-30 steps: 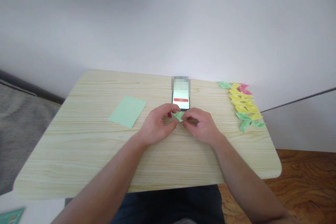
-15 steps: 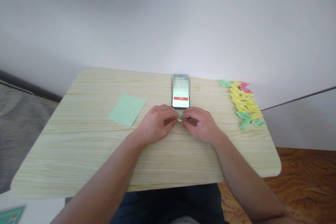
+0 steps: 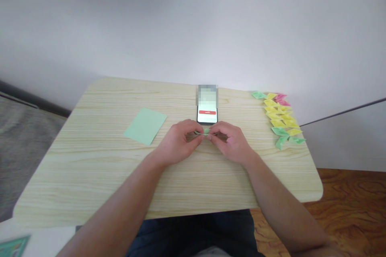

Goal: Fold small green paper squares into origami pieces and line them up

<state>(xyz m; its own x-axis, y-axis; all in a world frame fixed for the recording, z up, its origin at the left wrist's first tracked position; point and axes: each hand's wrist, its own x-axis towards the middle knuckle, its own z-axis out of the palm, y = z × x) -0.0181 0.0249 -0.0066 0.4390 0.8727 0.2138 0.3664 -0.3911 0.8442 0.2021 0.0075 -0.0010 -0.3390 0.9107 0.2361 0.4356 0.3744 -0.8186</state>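
Note:
Between both hands is a small folded piece of green paper (image 3: 206, 131), held just in front of a phone. My left hand (image 3: 180, 140) pinches its left side between thumb and fingers. On the opposite side, my right hand (image 3: 229, 140) grips it the same way. Fingertips cover much of the paper, so its full shape is hidden. The phone (image 3: 207, 115) lies with a lit screen showing a red bar; its upper part is blurred. A flat sheet of green paper (image 3: 145, 126) rests to the left of my left hand.
Several folded paper pieces, such as a yellow one (image 3: 273, 116), a pink one (image 3: 281, 97) and a green one (image 3: 280, 131), line the right edge of the wooden table (image 3: 99, 168). A white wall (image 3: 193, 28) rises behind the table.
The green paper between my fingers has changed its bend, with its middle now looking flatter. My fingertips have shifted slightly; the phone, sheet and folded pieces stay in place.

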